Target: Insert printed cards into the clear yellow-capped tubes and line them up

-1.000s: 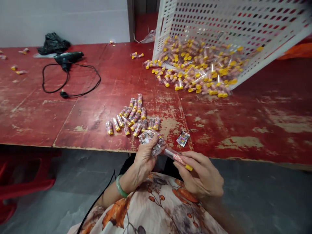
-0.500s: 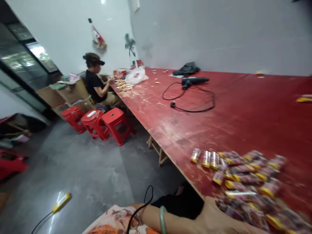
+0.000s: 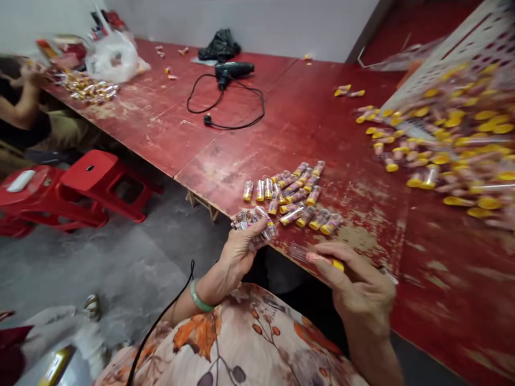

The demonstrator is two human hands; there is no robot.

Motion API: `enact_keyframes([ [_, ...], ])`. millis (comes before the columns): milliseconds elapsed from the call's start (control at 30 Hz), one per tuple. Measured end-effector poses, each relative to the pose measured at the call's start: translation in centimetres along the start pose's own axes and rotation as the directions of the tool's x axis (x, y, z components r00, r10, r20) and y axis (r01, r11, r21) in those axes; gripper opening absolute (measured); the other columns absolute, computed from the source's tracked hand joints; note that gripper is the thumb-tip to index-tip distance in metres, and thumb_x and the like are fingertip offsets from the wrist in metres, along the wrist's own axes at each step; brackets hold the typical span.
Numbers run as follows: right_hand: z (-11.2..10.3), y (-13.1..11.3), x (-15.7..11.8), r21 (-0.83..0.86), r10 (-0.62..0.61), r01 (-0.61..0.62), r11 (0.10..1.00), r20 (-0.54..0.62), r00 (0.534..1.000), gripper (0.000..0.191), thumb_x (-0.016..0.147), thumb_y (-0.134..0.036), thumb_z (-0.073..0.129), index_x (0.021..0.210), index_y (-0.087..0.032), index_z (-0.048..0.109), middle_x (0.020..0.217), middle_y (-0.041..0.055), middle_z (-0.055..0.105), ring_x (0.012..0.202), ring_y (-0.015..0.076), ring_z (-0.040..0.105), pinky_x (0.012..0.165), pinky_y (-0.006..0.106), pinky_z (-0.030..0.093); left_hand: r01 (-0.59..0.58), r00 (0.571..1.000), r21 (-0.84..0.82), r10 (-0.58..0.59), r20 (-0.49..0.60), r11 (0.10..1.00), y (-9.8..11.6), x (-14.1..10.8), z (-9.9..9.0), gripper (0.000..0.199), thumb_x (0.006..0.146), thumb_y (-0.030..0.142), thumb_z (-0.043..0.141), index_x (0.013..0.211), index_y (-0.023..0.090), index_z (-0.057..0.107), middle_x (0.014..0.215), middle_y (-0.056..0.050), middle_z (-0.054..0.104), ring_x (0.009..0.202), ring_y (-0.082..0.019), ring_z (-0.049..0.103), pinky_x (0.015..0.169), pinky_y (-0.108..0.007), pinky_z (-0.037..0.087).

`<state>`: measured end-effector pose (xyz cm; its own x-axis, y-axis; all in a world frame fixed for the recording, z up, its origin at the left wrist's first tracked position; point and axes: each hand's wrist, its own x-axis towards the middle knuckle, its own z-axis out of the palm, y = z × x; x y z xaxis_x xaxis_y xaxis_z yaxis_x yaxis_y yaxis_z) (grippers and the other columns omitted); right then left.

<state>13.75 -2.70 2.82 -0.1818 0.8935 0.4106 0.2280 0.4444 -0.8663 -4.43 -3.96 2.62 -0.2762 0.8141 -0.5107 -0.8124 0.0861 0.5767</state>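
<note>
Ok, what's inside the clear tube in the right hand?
Pink printed contents show in the clear tube, near its yellow cap; the right hand hides the rest.

Rows of capped tubes [image 3: 289,195] on the surface [image 3: 225,155], 12 o'clock, just past the left hand [image 3: 243,246] and its packet bundle [image 3: 253,225]. Single tube [image 3: 317,257] in right hand [image 3: 362,284], 1 o'clock. Tube heap [image 3: 454,155] at 2 o'clock, against tilted perforated crate [image 3: 478,56]. Corded tool [image 3: 229,69] farther on, 11 o'clock. Plastic stools [image 3: 100,179] on the floor, 9 o'clock.
</note>
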Motion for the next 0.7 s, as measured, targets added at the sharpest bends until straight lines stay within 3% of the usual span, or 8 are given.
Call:
enact_keyframes([
  [100, 0.9, -0.6, 0.3, -0.056, -0.166, 0.165, 0.985, -0.013, 0.986, 0.016, 0.079, -0.014, 0.068, 0.094, -0.022, 0.068, 0.089, 0.0036, 0.067, 0.081, 0.0187, 0.065, 0.074, 0.033, 0.055, 0.085, 0.996, -0.031, -0.086, -0.022, 0.996, 0.0, 0.3, -0.1, 0.035, 0.058, 0.022, 0.085, 0.089, 0.013, 0.071, 0.085, -0.006, 0.073, 0.069, -0.015, 0.066, 0.064, -0.027, 0.055],
  [233, 1.9, -0.2, 0.6, -0.099, -0.358, 0.36, 0.928, 0.037, 0.933, 0.032, 0.08, -0.009, 0.066, 0.108, -0.024, 0.064, 0.096, 0.0049, 0.066, 0.085, 0.0188, 0.065, 0.072, 0.034, 0.056, 0.148, 0.989, -0.078, -0.149, 0.001, 0.986, -0.1, -0.1, 0.0, 0.032, 0.06, 0.02, 0.083, 0.088, 0.013, 0.07, 0.081, -0.004, 0.072, 0.065, -0.014, 0.065, 0.062, -0.025, 0.055],
  [367, 2.3, 0.4, 0.7, -0.267, -0.478, 0.477, 0.838, 0.065, 0.876, 0.042, 0.078, -0.007, 0.068, 0.115, -0.025, 0.061, 0.099, 0.0056, 0.066, 0.087, 0.0189, 0.065, 0.074, 0.034, 0.056, 0.168, 0.986, -0.086, -0.168, 0.004, 0.982, 0.1, -0.3, 0.2, 0.032, 0.064, 0.018, 0.081, 0.094, 0.015, 0.07, 0.084, -0.004, 0.072, 0.068, -0.014, 0.066, 0.06, -0.024, 0.055],
  [533, 3.2, 0.1, 0.4, -0.477, -0.577, 0.549, 0.687, 0.102, 0.811, 0.042, 0.079, -0.012, 0.07, 0.118, -0.022, 0.058, 0.095, 0.0054, 0.069, 0.081, 0.0174, 0.067, 0.07, 0.028, 0.056, 0.122, 0.992, -0.056, -0.123, -0.018, 0.991, 0.2, -0.1, 0.2, 0.031, 0.061, 0.02, 0.083, 0.088, 0.014, 0.07, 0.084, -0.005, 0.072, 0.065, -0.014, 0.066, 0.058, -0.024, 0.056],
  [700, 3.5, 0.6, -0.2, -0.413, -0.53, 0.495, 0.764, 0.035, 0.847, 0.041, 0.079, -0.011, 0.07, 0.115, -0.026, 0.062, 0.091, 0.0015, 0.07, 0.08, 0.0171, 0.067, 0.067, 0.026, 0.055, 0.048, 0.999, -0.008, -0.048, 0.006, 0.999, 0.2, -0.7, 0.2, 0.043, 0.053, 0.03, 0.087, 0.088, 0.013, 0.071, 0.081, -0.005, 0.071, 0.062, -0.015, 0.065, 0.053, -0.027, 0.056],
])
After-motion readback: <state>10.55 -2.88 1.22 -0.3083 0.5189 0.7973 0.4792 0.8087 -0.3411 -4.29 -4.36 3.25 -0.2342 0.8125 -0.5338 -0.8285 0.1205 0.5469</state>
